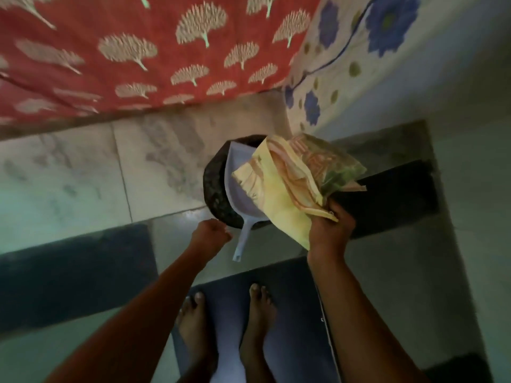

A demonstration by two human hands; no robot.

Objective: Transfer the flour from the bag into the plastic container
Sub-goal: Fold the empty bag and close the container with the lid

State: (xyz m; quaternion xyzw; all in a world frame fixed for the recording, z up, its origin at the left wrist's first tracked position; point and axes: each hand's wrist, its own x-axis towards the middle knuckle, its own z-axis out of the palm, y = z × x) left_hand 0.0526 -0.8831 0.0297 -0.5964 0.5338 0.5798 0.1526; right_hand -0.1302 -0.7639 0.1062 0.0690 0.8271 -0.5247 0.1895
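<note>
A crumpled yellow flour bag [287,194] with orange and green print hangs in the air, gripped at its lower edge by my right hand [329,230]. It looks flattened and folded over. Right under it stands a round black bin [211,186] with a pale lilac dustpan [240,189] propped inside, its handle sticking out toward me. My left hand [211,234] is curled into a loose fist just left of that handle and holds nothing that I can see.
A red cloth with tree motifs [124,51] and a white cloth with blue flowers [345,51] hang beyond the bin. The floor is pale tile with dark bands. My bare feet [193,313] stand on a dark mat [290,299].
</note>
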